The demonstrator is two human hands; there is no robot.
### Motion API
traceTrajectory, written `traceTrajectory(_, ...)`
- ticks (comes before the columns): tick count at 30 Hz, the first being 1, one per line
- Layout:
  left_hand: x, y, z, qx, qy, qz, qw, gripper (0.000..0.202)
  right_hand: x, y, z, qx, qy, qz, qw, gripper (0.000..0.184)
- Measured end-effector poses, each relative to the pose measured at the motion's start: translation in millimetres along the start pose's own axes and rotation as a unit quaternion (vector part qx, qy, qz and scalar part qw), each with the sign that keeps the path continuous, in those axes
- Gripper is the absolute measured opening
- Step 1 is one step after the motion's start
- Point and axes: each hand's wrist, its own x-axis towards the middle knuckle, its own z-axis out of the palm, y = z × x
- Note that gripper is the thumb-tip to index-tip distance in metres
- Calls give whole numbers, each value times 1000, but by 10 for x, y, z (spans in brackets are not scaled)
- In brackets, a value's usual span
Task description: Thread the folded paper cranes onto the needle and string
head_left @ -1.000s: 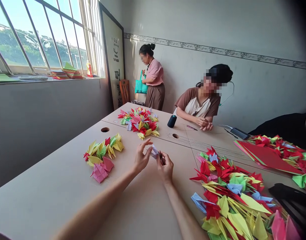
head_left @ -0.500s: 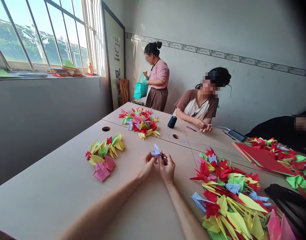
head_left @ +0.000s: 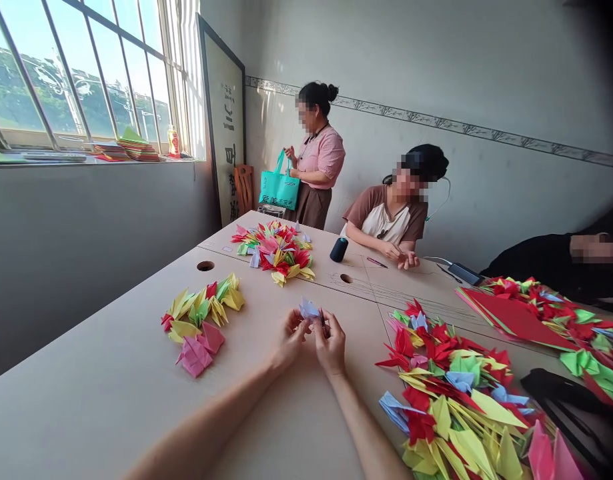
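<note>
Pale-blue paper crane (head_left: 309, 309), small and apparently mid-fold, held up off the tabletop between both hands. Judging by the pinch, probably a shaping fold late in the figure. Next need, by the look of it: a firm crease along the pinched edge, the exact fold hidden behind the fingers.

Left hand (head_left: 290, 339) just below and left of the crane, fingers curled inward and clenched on its underside, thumb against the paper. Right hand (head_left: 330, 347) just below and right of the crane, fingertips (head_left: 326, 327) closed tight on a dark sliver (head_left: 323, 322) pressed to the crane, too small to tell as paper or tool. Both forearms angled in from the bottom edge of the view, wrists low, converging on the crane in a narrow V.

Left of the crane, a loose heap of yellow, green and pink paper cranes (head_left: 199, 313); right of it, a much larger mixed heap (head_left: 451, 393); beyond it, a third heap (head_left: 276, 250), all on the same beige table (head_left: 111, 353). Farther beyond the crane, a seated co-worker's clasped hands (head_left: 399, 257), well apart from it.
</note>
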Motion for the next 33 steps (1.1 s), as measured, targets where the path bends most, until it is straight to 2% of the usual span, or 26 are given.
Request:
traceTrajectory(3, -6, 27, 3, 3, -4, -8, 1000, 26, 7, -14, -14, -10, -5, 3, 1000, 22)
traceTrajectory(7, -4, 60, -7, 20, -18, -29, 999, 29, 3, -37, -14, 0, -22, 2, 1000, 20)
traceTrajectory(16, 51, 54, -84, -5, -22, -44, 999, 26, 5, -85, -12, -2, -52, -11, 999, 19)
traceTrajectory(21, 77, 70, -95, -20, -14, -83, 996, 27, -7, -103, -18, 6, -59, 3, 998, 23)
traceTrajectory(24, 119, 84, -95, -34, -6, -109, 993, 28, -3, -118, -19, 9, -52, 13, 999, 23)
traceTrajectory(30, 208, 119, -68, -55, -13, -115, 992, 27, 21, -125, -26, 37, -29, 44, 998, 24)
traceTrajectory(33, 244, 80, -53, -66, -5, -140, 988, 33, 23, -118, -29, 19, -20, 34, 999, 25)
